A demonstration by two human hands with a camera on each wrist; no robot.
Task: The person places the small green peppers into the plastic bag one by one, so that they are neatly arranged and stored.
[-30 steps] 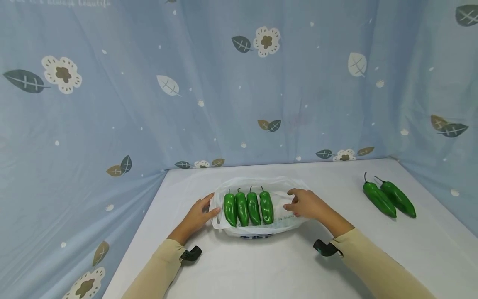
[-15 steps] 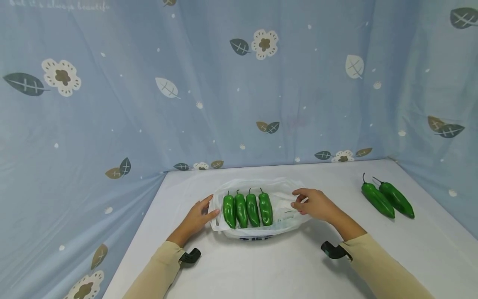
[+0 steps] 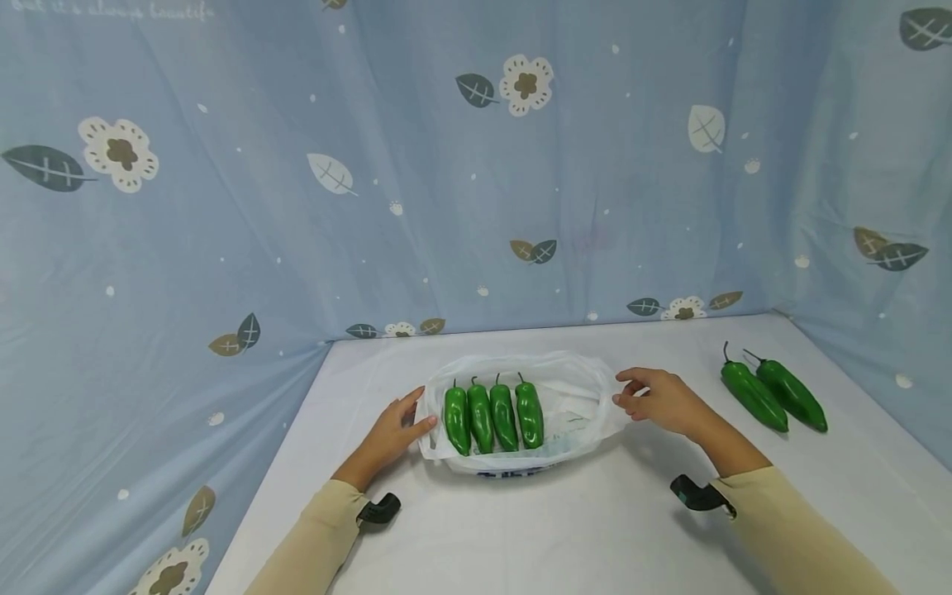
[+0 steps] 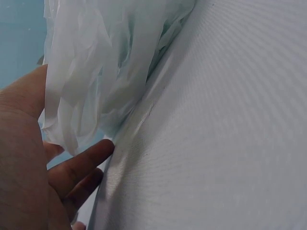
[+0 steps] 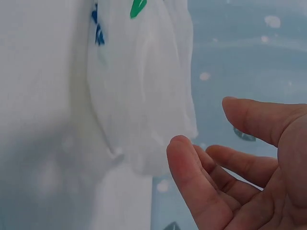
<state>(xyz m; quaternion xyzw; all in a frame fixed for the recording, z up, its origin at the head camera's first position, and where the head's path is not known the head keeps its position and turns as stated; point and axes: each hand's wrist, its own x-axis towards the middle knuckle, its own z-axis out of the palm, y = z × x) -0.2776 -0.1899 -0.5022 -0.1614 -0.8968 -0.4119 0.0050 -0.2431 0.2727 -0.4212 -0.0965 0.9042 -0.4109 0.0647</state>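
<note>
Apparently bracing white plastic bag (image 3: 571, 403) wide around long green peppers (image 3: 503, 416), resting spread left hand (image 3: 390, 428) against it, holding empty right hand (image 3: 661, 402) loosely parted nearby.

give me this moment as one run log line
white bag: open, four green peppers inside | left hand: touching bag's left end | right hand: empty, beside bag's right end | two green peppers: on table, to the right

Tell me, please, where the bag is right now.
In the head view, the bag sits on the table, between the left hand at its left end and the right hand by its right end, with two loose peppers farther right.
</note>
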